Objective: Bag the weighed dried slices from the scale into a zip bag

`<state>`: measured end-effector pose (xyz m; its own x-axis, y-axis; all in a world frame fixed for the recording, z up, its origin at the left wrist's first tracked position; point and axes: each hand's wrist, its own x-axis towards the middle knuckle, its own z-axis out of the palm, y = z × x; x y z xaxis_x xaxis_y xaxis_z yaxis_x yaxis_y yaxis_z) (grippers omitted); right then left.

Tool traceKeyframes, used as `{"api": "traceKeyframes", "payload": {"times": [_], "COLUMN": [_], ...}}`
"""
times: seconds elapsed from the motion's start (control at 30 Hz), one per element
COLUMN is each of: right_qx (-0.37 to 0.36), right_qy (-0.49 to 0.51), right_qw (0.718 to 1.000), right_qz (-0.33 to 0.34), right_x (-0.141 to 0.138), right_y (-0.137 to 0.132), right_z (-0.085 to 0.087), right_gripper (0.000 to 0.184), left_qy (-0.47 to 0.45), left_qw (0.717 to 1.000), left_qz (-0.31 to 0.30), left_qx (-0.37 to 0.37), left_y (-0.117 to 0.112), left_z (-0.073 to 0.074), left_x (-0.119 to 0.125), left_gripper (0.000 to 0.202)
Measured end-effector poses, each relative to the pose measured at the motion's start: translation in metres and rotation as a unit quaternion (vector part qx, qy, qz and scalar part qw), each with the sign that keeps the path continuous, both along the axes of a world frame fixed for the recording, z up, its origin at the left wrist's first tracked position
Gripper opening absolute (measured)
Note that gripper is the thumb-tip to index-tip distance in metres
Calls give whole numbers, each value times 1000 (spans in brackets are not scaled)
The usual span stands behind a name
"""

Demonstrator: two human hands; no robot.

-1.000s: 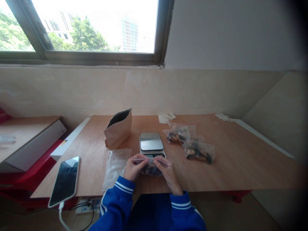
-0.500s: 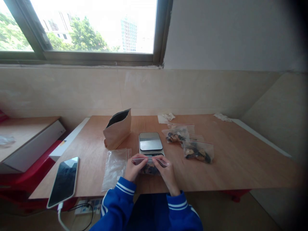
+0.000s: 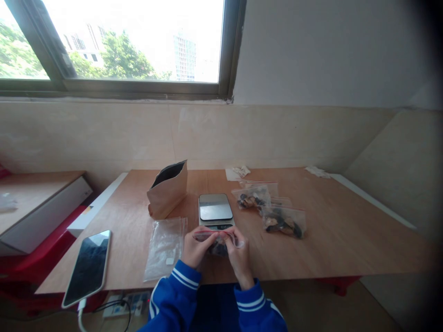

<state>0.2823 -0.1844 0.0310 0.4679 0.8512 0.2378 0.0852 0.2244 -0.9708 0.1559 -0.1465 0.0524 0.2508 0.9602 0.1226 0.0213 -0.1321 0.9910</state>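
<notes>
1. As the survey runs left to right, a smartphone (image 3: 87, 268) lies face up near the left front corner of the bench (image 3: 332, 221), its charging cable leading off the front edge.
2. Toward the back, a kraft paper pouch (image 3: 167, 191) stands open and tilted, with a dark lining; contents not visible.
3. Near the front edge, a flat clear plastic bag (image 3: 164, 249) lies with no contents visible.
4. Beside it, the left hand (image 3: 197, 247) is closed, fingers and thumb pinching the left end of a zip strip.
5. That strip, red-lined, tops a clear zip bag (image 3: 218, 244), held at the front, with dark pieces bunched low inside.
6. The right hand (image 3: 238, 256) is closed likewise on the strip's right end.
7. A digital kitchen scale (image 3: 215, 207) stands just behind both hands, its steel platform bare.
8. Right of it, two filled zip bags (image 3: 284, 222) lie, holding dark and tan pieces, with further bags partly beneath.
9. Crumpled white tissues (image 3: 240, 172) lie along the back edge.
</notes>
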Motion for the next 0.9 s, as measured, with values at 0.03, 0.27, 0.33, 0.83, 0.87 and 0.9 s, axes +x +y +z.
{"api": "traceKeyframes", "payload": {"times": [0.03, 0.27, 0.33, 0.83, 0.87, 0.9], "right_qx": [-4, -20, -20, -57, -56, -53], "right_qy": [3, 71, 81, 35, 30, 27], "right_qw": [1000, 993, 995, 996, 994, 990], "right_qz": [0, 87, 59, -56, -87, -125], "right_x": [2, 28, 32, 43, 49, 57], "right_y": [-1, -6, -7, 5, 5, 4], "right_z": [2, 9, 7, 11, 11, 10], "right_gripper": [26, 40, 40, 56, 56, 56], "left_qy": [3, -53, -69, -44, -28, -16], "left_qw": [1000, 998, 996, 997, 999, 1000], "left_qz": [8, 4, -7, -48, -34, 2], "left_qx": [0, -28, -54, -40, -22, 1], "left_y": [0, 11, 15, 26, 28, 31], "left_z": [2, 8, 8, 29, 28, 28], "left_x": [2, -1, -5, -2, -7, -14], "left_gripper": [26, 32, 42, 53, 51, 50]}}
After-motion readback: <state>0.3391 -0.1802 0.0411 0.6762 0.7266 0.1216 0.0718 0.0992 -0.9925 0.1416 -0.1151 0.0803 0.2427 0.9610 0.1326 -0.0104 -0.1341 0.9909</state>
